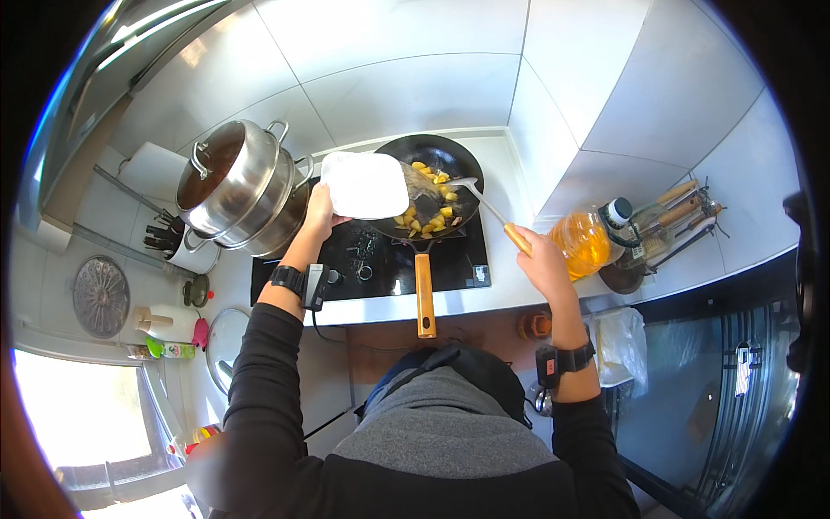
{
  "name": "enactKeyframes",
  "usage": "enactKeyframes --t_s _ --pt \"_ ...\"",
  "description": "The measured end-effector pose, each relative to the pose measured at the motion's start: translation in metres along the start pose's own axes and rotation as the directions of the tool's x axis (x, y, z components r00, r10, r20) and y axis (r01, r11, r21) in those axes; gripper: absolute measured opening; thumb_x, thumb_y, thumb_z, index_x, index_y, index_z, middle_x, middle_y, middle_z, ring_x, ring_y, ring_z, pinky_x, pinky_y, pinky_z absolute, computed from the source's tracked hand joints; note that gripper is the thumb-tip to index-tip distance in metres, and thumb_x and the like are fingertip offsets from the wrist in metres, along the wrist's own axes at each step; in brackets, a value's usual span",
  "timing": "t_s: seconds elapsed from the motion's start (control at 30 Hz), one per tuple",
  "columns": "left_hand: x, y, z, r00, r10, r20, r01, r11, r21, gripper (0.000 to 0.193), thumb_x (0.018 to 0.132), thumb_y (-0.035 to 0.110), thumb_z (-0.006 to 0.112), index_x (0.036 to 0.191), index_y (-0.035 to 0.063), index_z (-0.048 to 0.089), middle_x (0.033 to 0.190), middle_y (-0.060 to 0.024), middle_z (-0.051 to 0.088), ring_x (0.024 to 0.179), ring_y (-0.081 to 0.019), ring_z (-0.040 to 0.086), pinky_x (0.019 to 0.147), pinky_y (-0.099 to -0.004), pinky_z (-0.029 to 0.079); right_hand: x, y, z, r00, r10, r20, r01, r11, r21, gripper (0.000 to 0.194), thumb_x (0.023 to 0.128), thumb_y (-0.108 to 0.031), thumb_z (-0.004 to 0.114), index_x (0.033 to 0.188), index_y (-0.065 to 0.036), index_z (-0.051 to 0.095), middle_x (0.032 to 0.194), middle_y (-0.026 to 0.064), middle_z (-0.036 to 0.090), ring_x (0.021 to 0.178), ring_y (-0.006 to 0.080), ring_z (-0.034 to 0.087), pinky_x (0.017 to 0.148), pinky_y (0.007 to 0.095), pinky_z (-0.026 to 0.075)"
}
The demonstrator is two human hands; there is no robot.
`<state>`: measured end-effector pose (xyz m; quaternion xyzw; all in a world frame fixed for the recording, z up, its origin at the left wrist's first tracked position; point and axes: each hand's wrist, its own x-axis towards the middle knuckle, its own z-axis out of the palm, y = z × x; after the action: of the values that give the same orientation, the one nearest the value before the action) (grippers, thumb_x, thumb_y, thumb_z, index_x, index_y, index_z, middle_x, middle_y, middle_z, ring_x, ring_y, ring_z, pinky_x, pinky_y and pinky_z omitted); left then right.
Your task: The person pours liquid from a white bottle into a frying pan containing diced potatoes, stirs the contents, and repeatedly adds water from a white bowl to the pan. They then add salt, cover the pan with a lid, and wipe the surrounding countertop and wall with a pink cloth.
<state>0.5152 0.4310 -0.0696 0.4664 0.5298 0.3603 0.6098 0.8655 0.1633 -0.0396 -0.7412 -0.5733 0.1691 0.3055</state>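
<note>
My left hand (320,209) grips a white square dish (364,185) by its near left edge, tilted over the left part of a black wok (462,150). Yellow chunks of food (428,226) lie in the wok, on the black cooktop (343,259). The wok's wooden handle (424,292) points towards me. In my right hand (541,259) is the wooden handle of a metal spatula (483,196), whose blade is in the wok at its right side. The dish hides part of the wok.
A lidded steel steamer pot (253,188) stands left of the wok. At right are a large bottle of yellow oil (580,243) and hanging utensils (681,207). A glass lid (227,347) and a utensil holder (194,253) are at left.
</note>
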Motion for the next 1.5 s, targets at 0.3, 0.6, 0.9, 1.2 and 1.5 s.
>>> enactKeyframes --t_s 0.3,0.6,0.9,1.2,1.5 --pt "0.02 0.034 0.021 0.858 0.51 0.069 -0.43 0.638 0.639 0.042 0.091 0.021 0.041 0.13 0.0054 0.041 0.102 -0.0231 0.063 0.078 -0.0354 0.065 0.07 -0.0419 0.054 -0.004 0.007 -0.009 1.0 0.016 -0.01 -0.016 1.0 -0.007 0.045 0.078 -0.005 0.055 0.123 -0.006 0.058 0.097 0.0248 0.064 0.09 0.0378 0.062 0.08 0.0401 0.048" --pt "-0.023 0.06 0.05 0.781 0.578 0.236 -0.352 0.096 0.931 0.045 0.088 0.013 0.046 0.133 0.0143 0.041 0.088 -0.0233 0.064 0.077 -0.0417 0.062 0.068 -0.0498 0.047 0.005 0.012 -0.001 0.999 -0.044 0.018 0.045 0.998 -0.047 0.044 0.079 -0.006 0.056 0.124 -0.006 0.057 0.1 0.0248 0.063 0.093 0.0387 0.061 0.081 0.041 0.048" --pt "-0.021 0.011 -0.013 0.917 0.377 -0.126 -0.361 0.923 0.137 0.044 0.089 0.011 0.034 0.133 0.0023 0.037 0.119 -0.0176 0.055 0.102 -0.0283 0.062 0.081 -0.0417 0.053 0.092 -0.026 0.098 0.978 -0.205 0.023 0.207 0.973 -0.101 0.043 0.082 -0.008 0.06 0.124 -0.008 0.055 0.087 0.0228 0.062 0.081 0.0425 0.06 0.072 0.0478 0.049" --pt "-0.093 -0.017 -0.022 0.983 0.044 -0.177 -0.098 0.946 -0.311 0.036 0.09 0.016 0.036 0.125 0.006 0.042 0.113 -0.0128 0.058 0.096 -0.0212 0.064 0.07 -0.0362 0.057 0.053 -0.048 0.045 0.929 -0.224 0.296 0.291 0.935 -0.205 0.042 0.082 -0.008 0.059 0.123 -0.011 0.057 0.088 0.0227 0.062 0.084 0.0394 0.06 0.073 0.0459 0.049" --pt "-0.137 -0.048 -0.036 0.974 0.035 -0.224 -0.148 0.847 -0.51 0.039 0.094 0.022 0.037 0.129 0.0051 0.037 0.118 -0.0138 0.055 0.103 -0.0267 0.062 0.081 -0.0425 0.055 -0.004 -0.048 -0.032 0.927 -0.192 0.323 0.273 0.935 -0.226 0.043 0.081 -0.009 0.06 0.124 -0.012 0.059 0.086 0.0231 0.06 0.083 0.0396 0.06 0.074 0.0459 0.048"
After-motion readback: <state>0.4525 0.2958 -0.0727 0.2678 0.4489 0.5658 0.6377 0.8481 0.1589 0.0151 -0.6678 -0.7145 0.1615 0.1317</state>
